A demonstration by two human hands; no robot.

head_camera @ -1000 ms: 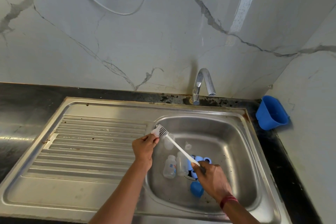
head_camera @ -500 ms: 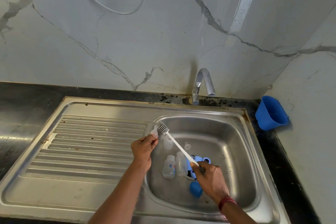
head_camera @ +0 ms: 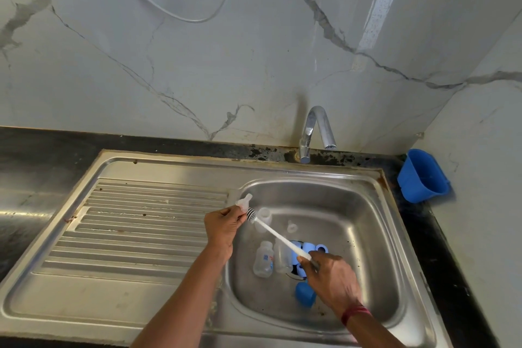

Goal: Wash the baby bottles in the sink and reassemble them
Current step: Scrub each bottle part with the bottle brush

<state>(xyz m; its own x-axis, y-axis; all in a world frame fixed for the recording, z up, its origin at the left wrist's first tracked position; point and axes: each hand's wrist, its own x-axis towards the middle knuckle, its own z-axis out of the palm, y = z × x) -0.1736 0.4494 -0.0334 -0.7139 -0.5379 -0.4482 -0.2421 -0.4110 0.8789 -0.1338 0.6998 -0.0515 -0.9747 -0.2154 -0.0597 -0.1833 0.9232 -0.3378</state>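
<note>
Left hand (head_camera: 223,227) pinches a small translucent silicone bottle teat (head_camera: 243,203) over the edge of the stainless steel sink (head_camera: 310,175). Right hand (head_camera: 330,277) is curled round the end of a thin white long-handled brush (head_camera: 278,237), bristle tip just beside the teat base. Teat prob. v. light, soft, slippery when wet: hold by its thicker flange, not the tip. Clear plastic baby bottles (head_camera: 263,263) & blue plastic caps (head_camera: 305,294) lie in the basin nr the drain.

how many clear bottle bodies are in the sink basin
3. A labelled bottle lies mid-basin, a plain bottle lies beside it on the right, and a third bottle sits further back by the brush head. The right hand may hide more.
</note>
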